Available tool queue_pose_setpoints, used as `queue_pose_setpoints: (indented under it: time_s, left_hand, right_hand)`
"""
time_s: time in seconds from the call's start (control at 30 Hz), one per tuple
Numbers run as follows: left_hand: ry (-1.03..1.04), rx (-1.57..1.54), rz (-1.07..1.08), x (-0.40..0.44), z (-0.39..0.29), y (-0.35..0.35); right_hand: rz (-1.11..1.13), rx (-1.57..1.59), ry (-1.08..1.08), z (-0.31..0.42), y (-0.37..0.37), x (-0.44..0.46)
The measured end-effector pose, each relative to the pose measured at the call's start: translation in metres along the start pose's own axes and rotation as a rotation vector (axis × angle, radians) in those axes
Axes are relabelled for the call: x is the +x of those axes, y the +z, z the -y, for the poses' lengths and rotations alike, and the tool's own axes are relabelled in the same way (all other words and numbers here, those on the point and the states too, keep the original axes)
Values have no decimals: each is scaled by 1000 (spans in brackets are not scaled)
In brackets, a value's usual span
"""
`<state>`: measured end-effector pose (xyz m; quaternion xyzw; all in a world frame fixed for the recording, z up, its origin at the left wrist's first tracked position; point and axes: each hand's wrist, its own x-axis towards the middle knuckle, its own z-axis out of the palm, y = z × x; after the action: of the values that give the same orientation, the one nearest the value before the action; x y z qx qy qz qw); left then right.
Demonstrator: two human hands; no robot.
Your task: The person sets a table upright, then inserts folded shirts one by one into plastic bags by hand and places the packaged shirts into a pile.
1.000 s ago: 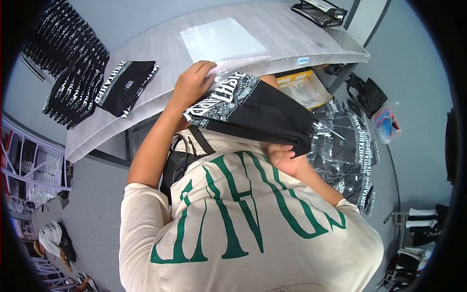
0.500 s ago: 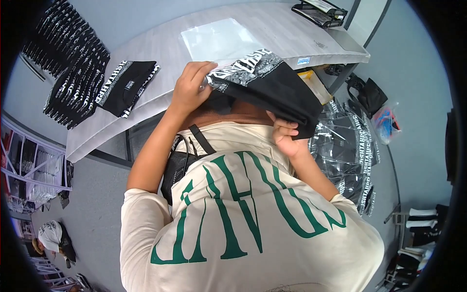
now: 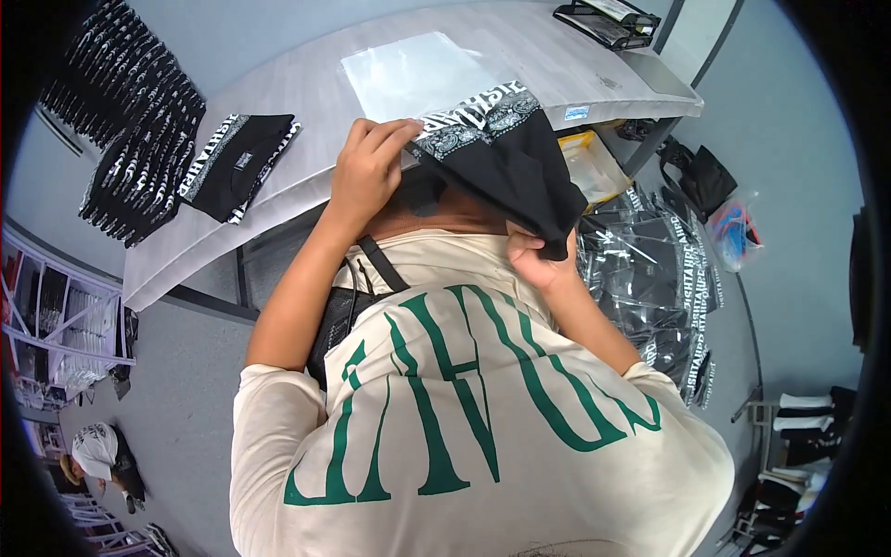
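Note:
A black garment (image 3: 520, 167) with a white lettered, paisley band hangs between my hands at the table's front edge. My left hand (image 3: 373, 167) pinches the lettered end near clear plastic bags (image 3: 408, 74) on the table. Lower on the right, my right hand (image 3: 538, 255) grips the garment's bottom corner, its fingers partly behind the cloth. One folded black garment (image 3: 239, 167) lies on the table to the left, beside a tall stack of similar garments (image 3: 148, 139).
The grey table (image 3: 278, 79) curves across the front. Bagged garments (image 3: 640, 278) are piled at the right, below a yellow-edged box (image 3: 594, 167). A black tray rack (image 3: 608, 23) stands at the back right. Another person (image 3: 97, 450) is far off at lower left.
The garment has risen from my lap towards the table, and its right end has swung inwards. My right hand has moved up with it; my left hand has shifted slightly.

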<state>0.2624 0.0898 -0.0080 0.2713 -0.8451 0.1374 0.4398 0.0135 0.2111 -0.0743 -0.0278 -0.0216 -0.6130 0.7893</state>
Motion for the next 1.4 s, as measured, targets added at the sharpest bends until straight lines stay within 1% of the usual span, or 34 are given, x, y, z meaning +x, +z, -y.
queue_pose_setpoints:
  time_s: [0.03,0.07,0.1,0.13,0.17,0.23,0.27,0.3,0.37,0.4,0.5,0.53,0.57,0.63,0.67,0.7,0.73,0.77,0.8,0.83,0.87,0.9,0.93,0.97,1.03,1.07,1.1,1.17,1.2,1.3,1.33,1.4]
  left_hand:
    - [-24,-119,-5,2,-1,1]
    - [-25,-117,-10,6,-5,0]
    - [6,-180,-10,8,-11,-1]
    - [35,-243,-7,10,-16,-3]
    - [33,-244,-6,11,-21,-6]
    - [149,-363,86,14,-26,-11]
    - [146,-378,118,17,-28,-12]
    - [146,-376,115,20,-29,-16]
    - [39,-286,104,29,-32,-28]
    - [38,-283,97,36,-31,-26]
    - [57,-236,113,50,-34,-10]
    - [68,-206,279,48,-38,-4]
    - [80,-174,443,46,-42,1]
    - [110,-202,460,39,-54,-1]
    - [124,-148,401,39,-56,-7]
    - [138,-96,347,37,-57,-11]
    - [137,-99,348,32,-56,-9]
    - [-75,-102,-32,28,-56,-6]
    - [-282,-101,-413,26,-56,-4]
    - [-277,-104,-411,24,-58,-2]
    - [-774,-636,-459,22,-66,-3]
    - [-1270,-1178,-470,20,-72,-5]
    - [-1404,-1391,-398,18,-76,-7]
    - [-1406,-1397,-402,16,-76,-3]
    - [-1247,-1870,-266,14,-69,8]
    - [-1276,-1938,-283,18,-65,12]
    - [-1270,-1941,-287,20,-61,14]
    - [-1269,-2024,-145,26,-56,12]
    - [-1270,-1974,-153,27,-61,10]
    - [-1304,-2003,-88,27,-93,-15]
    - [-1296,-2096,82,16,-96,-12]
    - [-1310,-2059,120,10,-106,-20]
  right_hand:
    - [1,-3,0,-1,0,0]
    - [13,-2,-12,-1,-1,1]
    - [25,-1,-24,-2,-1,2]
    - [24,-2,-23,-1,0,4]
    - [-3,-2,-22,0,1,5]
    - [-28,-3,-22,2,0,6]
    - [-3,-16,-24,3,-3,6]
    - [22,-30,-25,3,-6,7]
    - [56,-38,-10,2,-8,5]
    - [87,-45,2,2,-9,4]
    - [88,-14,14,-2,-16,3]
    - [-54,-61,-43,-4,-14,-2]
    - [-55,-73,-37,-9,-3,-5]
    - [-206,-120,-118,-17,21,-10]
    - [-302,-133,-147,-20,30,-12]
    - [-304,-135,-146,-12,11,-14]
    - [-178,-93,-69,3,-22,-15]
    - [-53,-49,5,3,-26,-16]
    - [-52,-47,1,5,-28,-17]
    - [-198,2,-55,7,-27,-18]
    - [-347,55,-111,4,-21,-19]
    - [-349,56,-117,1,-18,-19]
    - [-202,86,-71,-1,-15,-19]
    - [-55,113,-22,-2,-13,-19]
    - [-85,97,8,-5,-10,-21]
    - [-118,91,35,-7,-9,-23]
    - [-115,86,37,-8,-13,-24]
    - [-11,92,105,-12,-20,-25]
    - [15,91,127,-12,-12,-29]
    - [9,145,126,-8,-5,-39]
    - [-1,144,124,-8,-2,-42]
    - [-59,158,55,-7,2,-47]
